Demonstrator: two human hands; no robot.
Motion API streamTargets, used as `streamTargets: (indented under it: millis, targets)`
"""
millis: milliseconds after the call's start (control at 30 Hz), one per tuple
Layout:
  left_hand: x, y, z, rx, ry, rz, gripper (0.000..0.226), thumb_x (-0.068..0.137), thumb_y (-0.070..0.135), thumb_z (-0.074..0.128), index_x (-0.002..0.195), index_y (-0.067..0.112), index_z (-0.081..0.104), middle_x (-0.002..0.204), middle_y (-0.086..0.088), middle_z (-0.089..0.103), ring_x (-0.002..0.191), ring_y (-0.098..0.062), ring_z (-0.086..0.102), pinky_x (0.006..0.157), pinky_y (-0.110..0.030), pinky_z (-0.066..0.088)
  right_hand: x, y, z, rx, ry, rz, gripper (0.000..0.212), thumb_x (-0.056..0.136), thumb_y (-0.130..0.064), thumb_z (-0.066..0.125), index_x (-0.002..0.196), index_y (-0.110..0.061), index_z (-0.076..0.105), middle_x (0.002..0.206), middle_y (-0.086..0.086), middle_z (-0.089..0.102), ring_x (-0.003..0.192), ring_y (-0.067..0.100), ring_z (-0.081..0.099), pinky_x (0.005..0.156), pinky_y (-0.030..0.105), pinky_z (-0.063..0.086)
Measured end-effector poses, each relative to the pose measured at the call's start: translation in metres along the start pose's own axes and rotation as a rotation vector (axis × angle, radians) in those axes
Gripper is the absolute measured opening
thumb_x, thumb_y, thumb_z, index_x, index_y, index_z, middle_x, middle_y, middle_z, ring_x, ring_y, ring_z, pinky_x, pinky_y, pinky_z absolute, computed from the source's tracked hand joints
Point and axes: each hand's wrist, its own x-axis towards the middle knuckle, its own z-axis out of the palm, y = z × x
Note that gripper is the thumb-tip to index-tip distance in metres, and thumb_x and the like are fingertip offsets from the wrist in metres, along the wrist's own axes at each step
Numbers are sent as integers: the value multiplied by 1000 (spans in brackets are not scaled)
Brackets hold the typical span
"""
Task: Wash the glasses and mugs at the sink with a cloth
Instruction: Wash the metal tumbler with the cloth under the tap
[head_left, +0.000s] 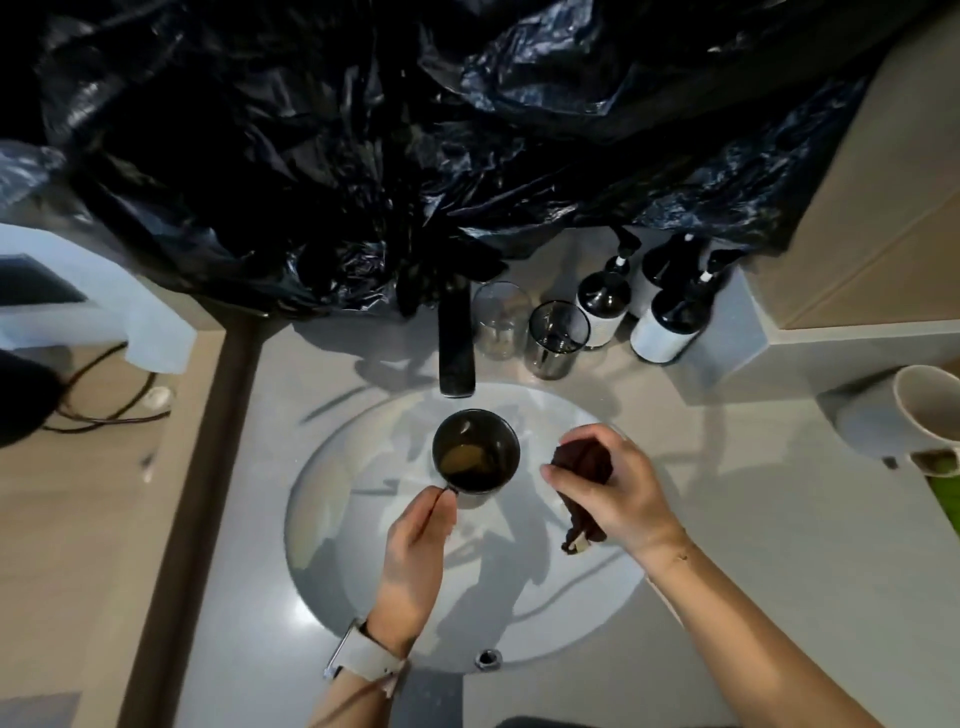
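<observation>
Dark mug (476, 451) over sink (322, 499) | left hand (415, 540) grips handle | right hand (613, 493) clutches cloth (584, 465)

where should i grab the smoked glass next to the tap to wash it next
Wrap the side wall of the smoked glass from the front right. It stands upright, has no handle, and the clear glass crowds its left while bottles stand behind.
</observation>
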Motion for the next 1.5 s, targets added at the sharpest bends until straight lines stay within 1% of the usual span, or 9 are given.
streamTargets:
  millis: [200, 300, 433, 633, 800, 1000, 1233, 1367, 1500]
  targets:
    - [30, -20, -15, -30, -24, 33, 34, 96, 25, 54, 71, 5, 44, 69, 0, 37, 70, -16, 35, 69, -33, 32, 30, 6, 34, -166, -113, 197, 25, 82, -45, 71, 77, -20, 67, 59, -4, 67, 53, 9, 62, 58, 25, 51]
    - [36, -19, -16, 27, -74, 94, 35, 99, 23, 48, 68, 8, 40, 66, 4, 34, 64, -13, 34, 63, -25, 31, 40, 10, 43, -250, -161, 193, 40, 83, -51, 66, 68, -15, 67, 58, 2, 65, 55, 14, 60, 67, 34, 52]
    - [39, -19, -16, 58, -77, 75, 37, 103, 14, 47, 67, 10, 40, 63, 9, 35, 60, -7, 33, 58, -18, 30, 49, 11, 50, -221, -223, 264, 66, 78, -62, 58, 63, 1, 56, 53, 12, 54, 47, 21, 52, 56, 36, 46]
    - [41, -22, -15, 17, -101, 38, 35, 102, 9, 46, 67, 12, 42, 62, 11, 37, 60, -5, 33, 59, -17, 32, 55, 8, 60, -253, -287, 350, 52, 85, -51, 61, 49, -14, 59, 46, 2, 59, 41, 16, 54, 49, 19, 43]
    - [48, -27, -24, 134, -73, 1, 34, 97, 33, 49, 64, 28, 45, 61, 14, 42, 64, -8, 36, 61, -24, 31, 56, 14, 63, -306, -263, 282, 50, 87, -52, 58, 55, -14, 62, 52, 1, 62, 52, 14, 60, 63, 26, 48]
    - [61, -16, -30, 65, -123, -388, 39, 103, 23, 45, 64, 21, 42, 55, 13, 38, 55, -10, 28, 54, -25, 23, 46, 32, 48, -218, -167, 284, 51, 88, -49, 57, 67, -4, 64, 63, 13, 66, 60, 23, 64, 74, 38, 54]
    - [62, -43, -31, -853, -158, -1079, 31, 97, 15, 42, 66, 18, 43, 53, 5, 32, 37, -8, 23, 41, -16, 14, 28, 44, 22, 24, -84, 459, 49, 91, -40, 60, 77, 6, 64, 58, 15, 61, 49, 27, 56, 58, 40, 53]
    - [52, -44, -21, -1100, -118, -1235, 31, 95, 13, 37, 64, 16, 37, 49, 3, 31, 37, -11, 19, 39, -19, 17, 21, 48, 14, 150, -11, 495, 41, 93, -33, 62, 69, 1, 66, 53, 13, 57, 42, 27, 51, 51, 37, 49]
    - [57, -38, -14, -1002, -119, -1207, 34, 96, 9, 34, 64, 18, 36, 49, 4, 30, 41, -8, 14, 41, -18, 13, 20, 50, 10, 176, 2, 513, 39, 92, -31, 62, 69, 1, 67, 52, 14, 56, 38, 27, 49, 50, 37, 48]
